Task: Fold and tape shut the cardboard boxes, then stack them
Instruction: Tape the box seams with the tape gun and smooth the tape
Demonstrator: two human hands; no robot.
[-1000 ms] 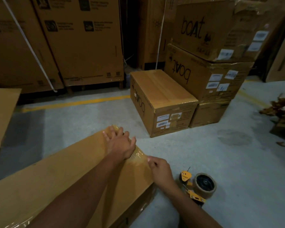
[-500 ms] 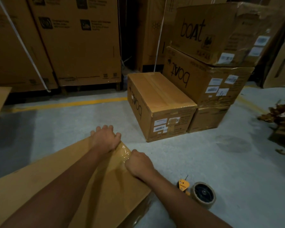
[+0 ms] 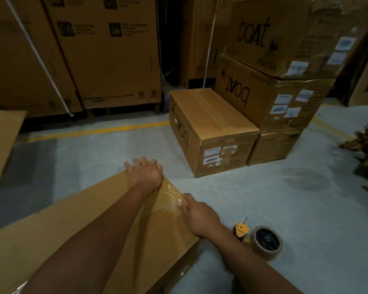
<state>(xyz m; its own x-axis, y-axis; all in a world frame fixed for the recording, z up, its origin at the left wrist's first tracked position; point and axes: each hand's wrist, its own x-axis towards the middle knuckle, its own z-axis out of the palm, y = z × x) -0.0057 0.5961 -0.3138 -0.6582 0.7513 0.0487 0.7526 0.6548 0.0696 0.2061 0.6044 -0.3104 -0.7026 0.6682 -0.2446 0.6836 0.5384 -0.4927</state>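
Observation:
A long cardboard box [image 3: 77,225] lies across the lower left with a strip of clear tape [image 3: 171,194] over its far right end. My left hand [image 3: 145,175] rests flat on the box's far corner, fingers spread over the edge. My right hand [image 3: 198,215] presses on the tape at the right edge, fingers laid against the box. A tape dispenser with a brown roll [image 3: 266,242] and a yellow tag [image 3: 240,229] lies on the floor just right of my right wrist. A taped box [image 3: 210,128] stands ahead.
A stack of three "boat" boxes [image 3: 274,96] rises behind the taped box at the right. Tall cartons on pallets [image 3: 106,60] line the back wall behind a yellow floor line [image 3: 98,131]. An open flap [image 3: 0,143] shows at the left, cardboard scraps [image 3: 365,141] at the right.
My right hand slid from the box's near right edge up along the tape toward my left hand, then back a little. My left hand stayed on the far corner, and the view shifted.

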